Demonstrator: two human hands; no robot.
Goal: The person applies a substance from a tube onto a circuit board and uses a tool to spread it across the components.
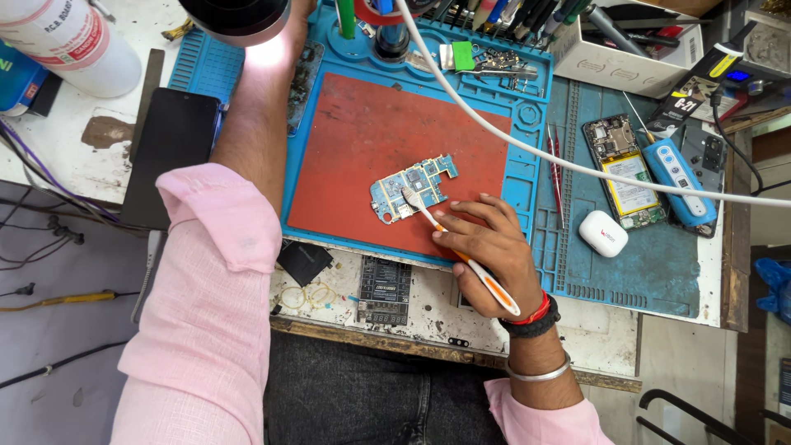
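Toothbrush [461, 257] clamped in right hand [486, 247] fingers; left hand [284, 41] fingers hidden behind lamp [237, 18].

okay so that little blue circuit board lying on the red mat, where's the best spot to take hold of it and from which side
Probably by its thin outer edges, pinched from above at the far upper-right end of the circuit board. It lies flat on the red mat, so only edges offer a grip. The toothbrush in the right hand covers the near side; the far side is open.
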